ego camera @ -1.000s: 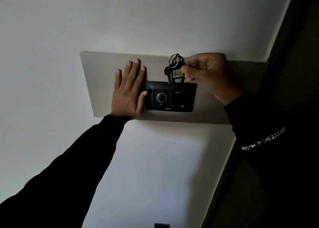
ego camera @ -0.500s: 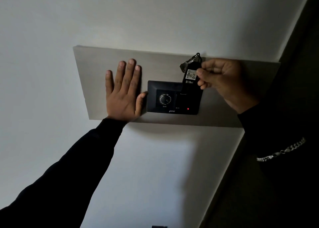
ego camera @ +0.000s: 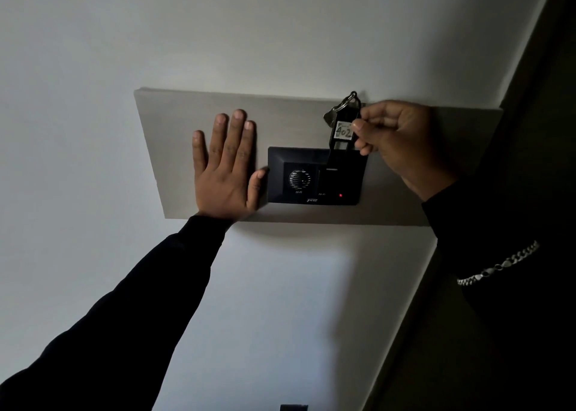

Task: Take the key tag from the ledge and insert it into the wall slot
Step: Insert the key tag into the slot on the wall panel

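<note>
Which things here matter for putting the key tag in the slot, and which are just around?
In the job: key tag, right hand, black wall unit with the slot.
Just around: left hand, grey panel, bracelet.

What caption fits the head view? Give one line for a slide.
Right hand lowers the 402 key tag into the black wall unit; left hand lies flat beside it.
</note>
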A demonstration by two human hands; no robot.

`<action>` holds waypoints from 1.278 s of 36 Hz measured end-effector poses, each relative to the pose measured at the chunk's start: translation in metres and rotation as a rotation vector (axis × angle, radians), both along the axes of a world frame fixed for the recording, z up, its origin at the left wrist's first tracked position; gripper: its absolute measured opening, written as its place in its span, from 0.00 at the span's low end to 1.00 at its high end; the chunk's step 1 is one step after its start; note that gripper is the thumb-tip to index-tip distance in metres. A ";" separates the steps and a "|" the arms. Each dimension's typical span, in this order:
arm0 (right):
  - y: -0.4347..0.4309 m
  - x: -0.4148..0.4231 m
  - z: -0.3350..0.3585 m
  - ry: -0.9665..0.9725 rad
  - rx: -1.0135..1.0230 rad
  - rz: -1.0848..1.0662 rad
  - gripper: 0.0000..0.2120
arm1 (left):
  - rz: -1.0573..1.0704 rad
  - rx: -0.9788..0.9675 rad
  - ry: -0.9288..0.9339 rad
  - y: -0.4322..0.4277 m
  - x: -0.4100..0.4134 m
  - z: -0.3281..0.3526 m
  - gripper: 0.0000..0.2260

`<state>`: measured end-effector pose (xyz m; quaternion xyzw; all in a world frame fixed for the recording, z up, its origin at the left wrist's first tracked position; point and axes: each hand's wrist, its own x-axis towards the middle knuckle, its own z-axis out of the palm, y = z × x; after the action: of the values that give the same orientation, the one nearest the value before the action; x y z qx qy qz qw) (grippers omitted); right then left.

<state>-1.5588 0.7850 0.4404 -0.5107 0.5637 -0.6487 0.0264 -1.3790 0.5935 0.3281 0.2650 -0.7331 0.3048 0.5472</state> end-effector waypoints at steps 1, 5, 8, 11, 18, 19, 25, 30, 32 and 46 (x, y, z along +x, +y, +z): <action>-0.001 0.001 -0.003 0.012 0.023 0.002 0.07 | 0.000 -0.002 0.000 -0.001 0.000 0.000 0.30; -0.003 0.004 -0.017 0.027 0.074 -0.005 0.08 | -0.003 -0.003 0.003 -0.003 0.000 -0.001 0.31; -0.003 0.003 -0.022 0.058 0.087 -0.038 0.06 | -0.004 -0.010 0.002 -0.004 0.000 -0.002 0.31; -0.001 0.000 -0.024 0.089 0.093 -0.084 0.07 | -0.010 -0.014 0.005 -0.002 0.000 -0.001 0.31; 0.012 0.000 0.000 0.297 0.057 -0.124 0.17 | -0.014 -0.007 0.008 -0.001 0.001 0.000 0.30; 0.014 0.003 0.007 0.382 0.055 -0.140 0.17 | -0.015 -0.008 0.008 0.000 0.001 0.000 0.30; 0.008 0.022 0.039 0.953 0.176 -0.192 0.16 | -0.015 -0.002 0.008 0.001 0.002 0.000 0.30; -0.004 0.029 0.047 1.341 0.346 -0.277 0.09 | -0.011 -0.010 0.012 0.004 0.002 0.001 0.30; -0.007 0.030 0.047 1.376 0.311 -0.290 0.09 | -0.015 -0.012 0.015 0.003 0.001 0.001 0.30; -0.005 0.023 0.008 0.825 -0.108 -0.303 0.05 | -0.005 -0.028 0.014 -0.004 -0.002 0.002 0.31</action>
<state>-1.5363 0.7801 0.4480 -0.6393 0.5607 -0.4157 -0.3229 -1.3805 0.5897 0.3298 0.2577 -0.7256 0.3119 0.5566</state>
